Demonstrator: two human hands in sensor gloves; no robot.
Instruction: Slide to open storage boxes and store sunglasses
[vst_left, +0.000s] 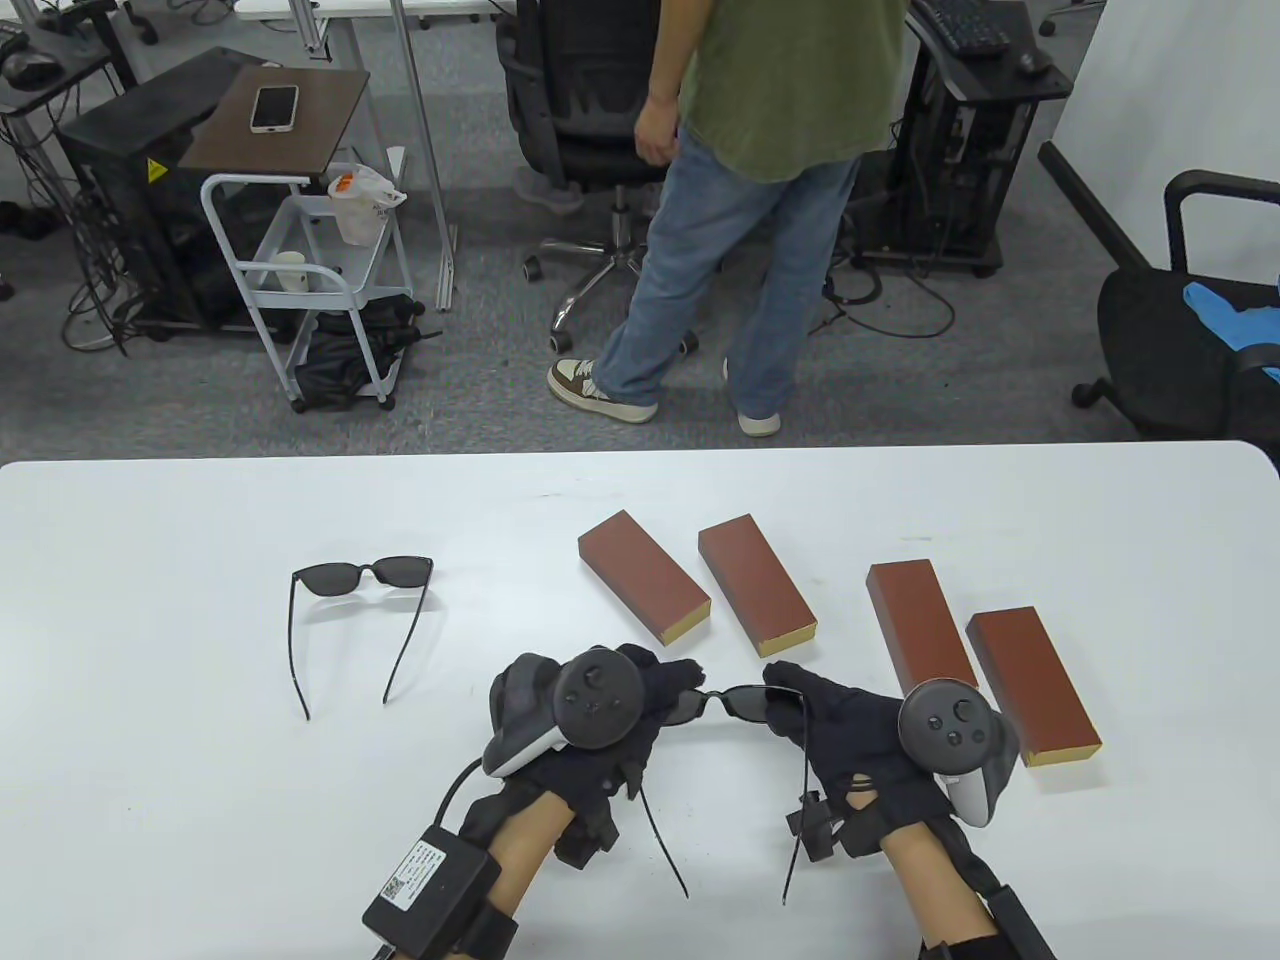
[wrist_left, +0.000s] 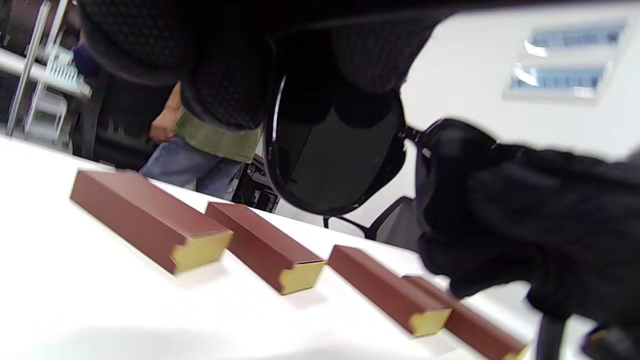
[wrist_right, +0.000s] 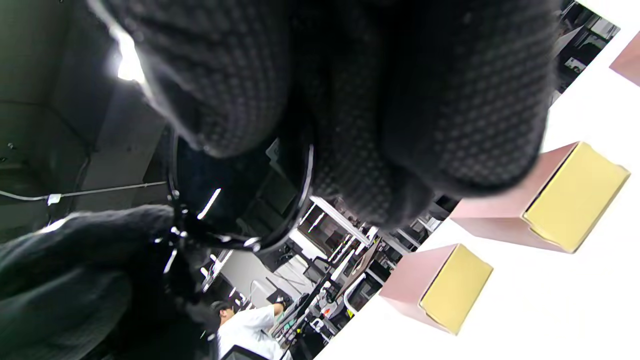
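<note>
Sunglasses (vst_left: 735, 703) sit between both hands in the table view, lifted near the table's (vst_left: 150, 620) front edge with their temples open and trailing back toward the person. The left hand (vst_left: 590, 725) pinches the left lens end, the right hand (vst_left: 860, 740) pinches the right lens end — each with fingers curled onto the frame. A second pair (vst_left: 360, 578) lies well apart to the left, lenses away from the person, temples open. Four brown boxes with gold ends lie in a slanted row beyond the hands: box one (vst_left: 643, 572), box two (vst_left: 756, 584), box three (vst_left: 920, 625) and box four (vst_left: 1032, 685), all looking closed. Box four lies just beside the right hand. Beyond the table a person (vst_left: 750, 200) stands by an office chair (vst_left: 580, 110).

Left wrist view: the left hand's fingertips (wrist_left: 225, 95) grip the top of a dark lens (wrist_left: 335, 165), and the right hand (wrist_left: 525, 220) holds the other end, its lens hidden. Below, the four boxes lie on the white table, gold ends toward the camera — the nearest (wrist_left: 150, 220) at the left.

Right wrist view: the right hand's fingers (wrist_right: 400, 100) clamp a lens (wrist_right: 240, 200), with the left hand (wrist_right: 85, 260) at the lower left. Two gold box ends (wrist_right: 455, 287) (wrist_right: 575, 195) show at the right.
</note>
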